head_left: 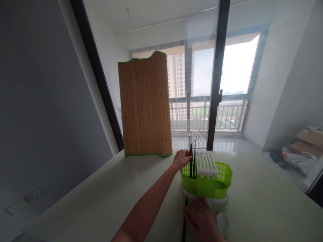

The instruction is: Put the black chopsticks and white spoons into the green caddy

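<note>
The left hand [182, 159] has a narrow grip, thumb and fingers closed on the upright black sticks [193, 166] (at least one of them; how many is hard to tell). The sticks stand in the left compartment of the green caddy [205, 187], leaning slightly apart, with their tops well above its rim. The right hand [202, 216] is low in front of the caddy, palm down with fingers bent, over the edge of a pale round dish [210, 204] that it mostly hides; whether its grip holds anything I cannot tell. A dark stick [184, 227] lies on the surface [101, 201] just left of that hand, its far end near the fingers. Just to the right of the same hand is a white rounded piece [223, 222] (a spoon or a small bowl, the view does not settle which). A white slotted rack [205, 163] sits across the middle of the caddy, small hooks along its near edge, and the caddy rests in a white base [222, 200]. Farther back on the left, a wavy bamboo mat [146, 107] with green edging stands upright on the surface. Behind it all are dark-framed glass panes, with a wire rack [198, 137] and a railing [229, 116] beyond.
</note>
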